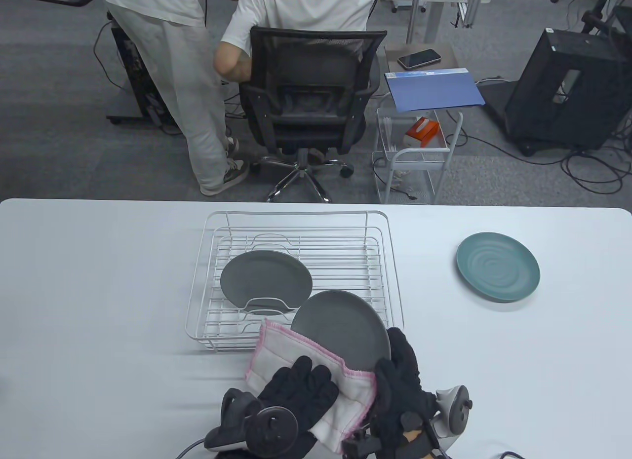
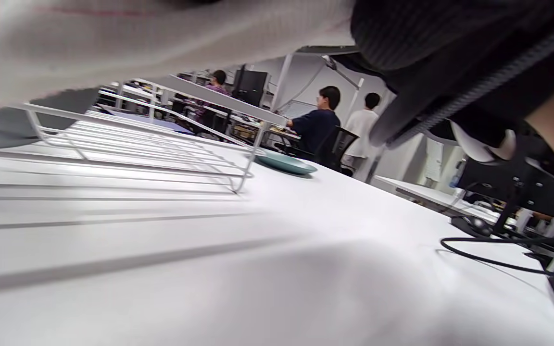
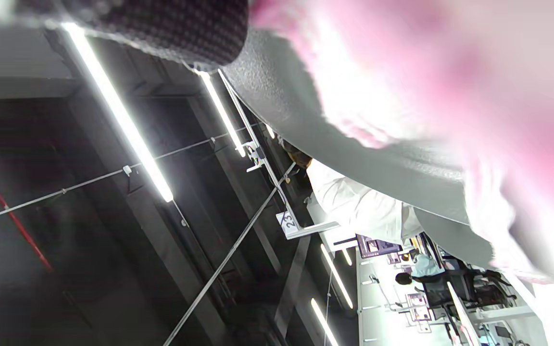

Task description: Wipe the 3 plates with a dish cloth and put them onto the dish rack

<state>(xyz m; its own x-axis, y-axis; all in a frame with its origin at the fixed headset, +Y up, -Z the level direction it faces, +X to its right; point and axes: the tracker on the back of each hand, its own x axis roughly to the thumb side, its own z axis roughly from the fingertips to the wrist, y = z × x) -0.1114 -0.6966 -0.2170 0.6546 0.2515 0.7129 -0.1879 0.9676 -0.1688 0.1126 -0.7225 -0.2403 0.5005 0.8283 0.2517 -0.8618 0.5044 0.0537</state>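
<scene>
A dark grey plate (image 1: 345,333) is held tilted above the table's front, just in front of the white wire dish rack (image 1: 390,261). My right hand (image 1: 402,375) grips its near right rim. My left hand (image 1: 301,392) holds a white dish cloth with pink edging (image 1: 291,353) against the plate's near left part. A second grey plate (image 1: 265,281) lies in the rack. A teal plate (image 1: 497,266) sits on the table at the right, also seen in the left wrist view as the teal plate (image 2: 286,163). The right wrist view shows the grey plate (image 3: 301,110) and pink cloth (image 3: 450,72) close up.
The white table (image 1: 98,291) stretches left and right of the rack. Beyond its far edge stand an office chair (image 1: 308,98), a wire cart (image 1: 414,153) and a person in white clothes (image 1: 173,74). A black cable (image 2: 498,259) lies on the table at my right.
</scene>
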